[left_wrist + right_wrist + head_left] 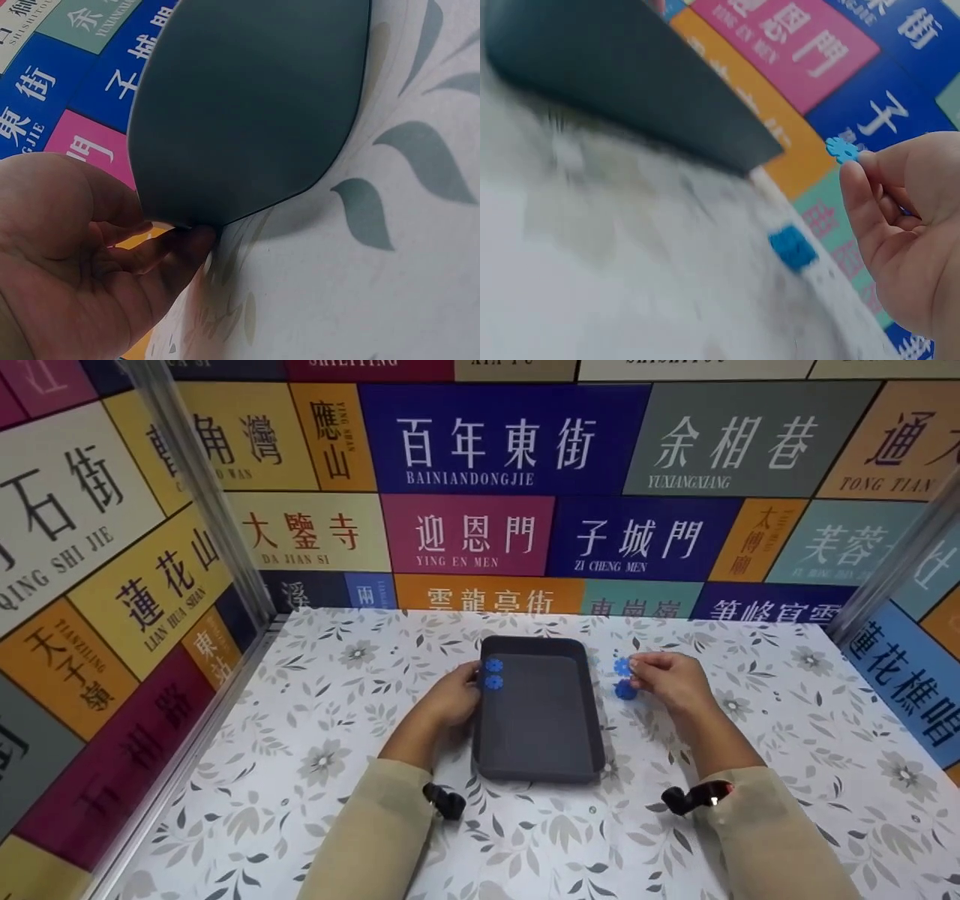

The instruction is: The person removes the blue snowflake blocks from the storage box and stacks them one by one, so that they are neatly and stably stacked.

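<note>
A dark grey rectangular tray [540, 774] lies on the table. Inside it, by its left wall, are a blue snowflake disc [493, 665] and just nearer a second blue disc [494, 682]. My left hand [454, 694] grips the tray's left side; in the left wrist view its fingertips [201, 238] are at the lower edge. Right of the tray, my right hand [671, 679] pinches one blue snowflake disc [842, 150] between thumb and finger, raised off the table. Below that hand stands a small stack of blue discs [625, 690], also visible in the right wrist view.
The table [322, 810] has a white cover with a grey leaf print. Behind it rises a wall of coloured sign panels [502, 442], with more panels at both sides. Metal posts [206, 502] stand at the far corners.
</note>
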The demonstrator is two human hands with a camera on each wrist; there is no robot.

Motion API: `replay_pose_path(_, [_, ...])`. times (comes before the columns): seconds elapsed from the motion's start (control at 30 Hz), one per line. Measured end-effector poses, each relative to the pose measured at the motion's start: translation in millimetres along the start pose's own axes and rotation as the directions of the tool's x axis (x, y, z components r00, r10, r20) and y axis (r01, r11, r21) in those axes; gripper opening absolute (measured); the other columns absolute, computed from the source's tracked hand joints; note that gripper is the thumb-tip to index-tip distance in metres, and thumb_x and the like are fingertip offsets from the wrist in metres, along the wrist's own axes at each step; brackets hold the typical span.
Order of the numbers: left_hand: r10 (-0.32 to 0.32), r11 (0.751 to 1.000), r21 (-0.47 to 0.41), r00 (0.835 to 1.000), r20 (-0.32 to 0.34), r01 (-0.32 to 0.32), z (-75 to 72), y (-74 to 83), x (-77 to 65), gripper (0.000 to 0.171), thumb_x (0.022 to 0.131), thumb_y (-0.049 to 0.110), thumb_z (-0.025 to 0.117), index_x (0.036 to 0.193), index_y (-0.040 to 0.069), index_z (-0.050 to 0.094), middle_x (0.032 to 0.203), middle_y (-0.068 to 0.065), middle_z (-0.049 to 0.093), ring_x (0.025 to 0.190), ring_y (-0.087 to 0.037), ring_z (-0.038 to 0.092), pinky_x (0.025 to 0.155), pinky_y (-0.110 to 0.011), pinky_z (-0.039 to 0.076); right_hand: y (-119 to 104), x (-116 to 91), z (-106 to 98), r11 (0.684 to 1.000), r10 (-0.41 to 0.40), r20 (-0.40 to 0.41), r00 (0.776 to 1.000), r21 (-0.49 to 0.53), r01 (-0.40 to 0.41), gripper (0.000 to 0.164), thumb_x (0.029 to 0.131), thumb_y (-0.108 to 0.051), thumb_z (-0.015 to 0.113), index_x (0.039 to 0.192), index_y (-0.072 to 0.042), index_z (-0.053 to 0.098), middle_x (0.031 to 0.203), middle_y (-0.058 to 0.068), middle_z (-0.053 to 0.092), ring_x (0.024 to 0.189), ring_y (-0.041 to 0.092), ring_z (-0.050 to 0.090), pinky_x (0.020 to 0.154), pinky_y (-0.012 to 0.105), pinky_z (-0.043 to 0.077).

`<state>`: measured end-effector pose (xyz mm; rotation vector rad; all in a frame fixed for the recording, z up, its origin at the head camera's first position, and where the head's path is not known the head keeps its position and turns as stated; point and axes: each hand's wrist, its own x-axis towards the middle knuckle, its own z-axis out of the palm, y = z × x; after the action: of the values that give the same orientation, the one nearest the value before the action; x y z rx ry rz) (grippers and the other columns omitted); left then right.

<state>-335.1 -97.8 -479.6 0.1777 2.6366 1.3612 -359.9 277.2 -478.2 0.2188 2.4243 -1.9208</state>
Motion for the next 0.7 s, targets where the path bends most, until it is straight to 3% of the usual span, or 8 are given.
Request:
replay_pose_path(0.2, [-0.006,1.000,-0.008,1.000,-0.001,0.006,1.7,0.4,-0.7,0.057,0.107,0.011,0.044,0.164,0.006,0.042,0.162,-0.019,0.053,0.155,-0.034,0.045,0.132,-0.050,0.031,22,5,-18,0.999,0.031,0.018,0.999,0.013,-0.031,0.041,0.102,-0.024,0.074,0.133,0.003,0.069,0.090,-0.015,0.075,0.078,0.003,0.071,0.079,0.019,0.062])
replay_pose_path(0.47, [-0.013,1.000,-0.027,1.000,-0.004,0.013,1.6,1.1,-1.1,0.057,0.107,0.010,0.044,0.163,0.006,0.043,0.161,-0.019,0.054,0.154,-0.034,0.047,0.132,-0.049,0.032,34,11,-18,0.998,0.057,0.030,0.998,-0.037,-0.056,0.043,0.103,-0.026,0.072,0.135,0.003,0.068,0.087,-0.010,0.074,0.079,0.004,0.067,0.075,0.019,0.060])
replay_pose_path(0.7, [0.000,1.000,-0.018,1.000,0.000,0.000,0.4,0.8,-0.5,0.063,0.100,0.005,0.047,0.163,0.004,0.043,0.160,-0.019,0.055,0.155,-0.034,0.047,0.132,-0.049,0.031,35,11,-18,0.997,0.064,0.055,0.996,-0.053,-0.061,0.041,0.102,-0.028,0.074,0.131,0.001,0.070,0.089,-0.008,0.073,0.078,0.006,0.065,0.072,0.021,0.058])
